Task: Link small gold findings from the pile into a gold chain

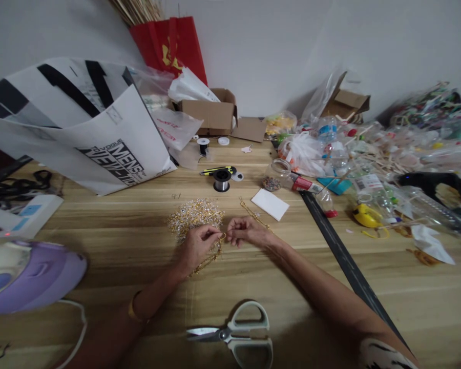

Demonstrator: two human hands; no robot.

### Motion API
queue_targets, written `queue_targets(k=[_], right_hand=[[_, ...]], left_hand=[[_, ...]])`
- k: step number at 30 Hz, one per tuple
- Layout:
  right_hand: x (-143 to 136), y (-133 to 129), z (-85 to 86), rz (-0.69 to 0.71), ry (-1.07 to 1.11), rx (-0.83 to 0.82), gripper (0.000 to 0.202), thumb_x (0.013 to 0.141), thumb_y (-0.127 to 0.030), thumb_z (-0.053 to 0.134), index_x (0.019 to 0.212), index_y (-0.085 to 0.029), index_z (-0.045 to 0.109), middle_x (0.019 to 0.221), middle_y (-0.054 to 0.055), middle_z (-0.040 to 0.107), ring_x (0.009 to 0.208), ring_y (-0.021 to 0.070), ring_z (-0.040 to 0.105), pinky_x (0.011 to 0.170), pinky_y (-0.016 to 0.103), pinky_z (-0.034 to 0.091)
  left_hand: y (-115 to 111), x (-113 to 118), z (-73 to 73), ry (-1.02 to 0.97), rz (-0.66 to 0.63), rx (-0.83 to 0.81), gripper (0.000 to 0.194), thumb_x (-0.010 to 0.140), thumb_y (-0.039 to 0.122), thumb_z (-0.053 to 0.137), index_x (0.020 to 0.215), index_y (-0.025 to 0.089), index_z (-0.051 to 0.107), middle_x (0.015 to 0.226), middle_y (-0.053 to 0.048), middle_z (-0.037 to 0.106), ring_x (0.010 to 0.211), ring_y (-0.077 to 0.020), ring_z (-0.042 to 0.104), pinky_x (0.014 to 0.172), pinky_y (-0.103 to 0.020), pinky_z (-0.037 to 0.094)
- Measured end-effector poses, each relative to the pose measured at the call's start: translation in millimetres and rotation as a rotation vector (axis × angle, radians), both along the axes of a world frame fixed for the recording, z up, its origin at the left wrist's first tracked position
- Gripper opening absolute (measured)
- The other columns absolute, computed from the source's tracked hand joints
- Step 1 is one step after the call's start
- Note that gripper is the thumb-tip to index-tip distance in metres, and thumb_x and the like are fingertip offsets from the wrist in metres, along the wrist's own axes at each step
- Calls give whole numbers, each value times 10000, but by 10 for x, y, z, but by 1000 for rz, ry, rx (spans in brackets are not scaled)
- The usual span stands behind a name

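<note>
Near the middle of the wooden table, my left hand (200,247) pinches a small gold ring (223,236) with a beaded gold chain (207,262) hanging below it. My right hand (248,232) is close on the right, fingers pressed together; what they hold, if anything, is too small to make out. A pile of gold and silver beads (195,214) lies just behind my left hand. Another gold chain (249,209) stretches behind my right hand. Farther back stands a spool of fine wire (222,181). White-handled scissors (249,333) lie near the front edge.
A white card (270,204) and a jar of beads (272,177) are behind my right hand. At left stand a purple appliance (49,274) and a large white bag (119,138). Plastic bottles and bags clutter the right, beyond a black strip (341,251). A cardboard box (209,115) is at the back.
</note>
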State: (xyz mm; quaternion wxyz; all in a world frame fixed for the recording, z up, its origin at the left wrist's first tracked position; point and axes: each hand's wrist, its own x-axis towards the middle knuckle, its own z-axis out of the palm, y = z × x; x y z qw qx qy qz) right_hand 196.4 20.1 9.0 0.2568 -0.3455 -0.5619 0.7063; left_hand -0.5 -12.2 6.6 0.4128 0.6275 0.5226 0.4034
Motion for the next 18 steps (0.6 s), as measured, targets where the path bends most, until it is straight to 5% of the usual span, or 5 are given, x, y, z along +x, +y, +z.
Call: queue_targets(k=[18], right_hand=[[29,67,-104,-165,23,-11,305,704,-389,745,735,-132,583,643,-10,604,512,59,545,492,177,475]], left_hand=[[-6,-28,67,116,-74,72,223,811,313,586,657,154,610,613,7,575,596,-126,504,588,-232,380]])
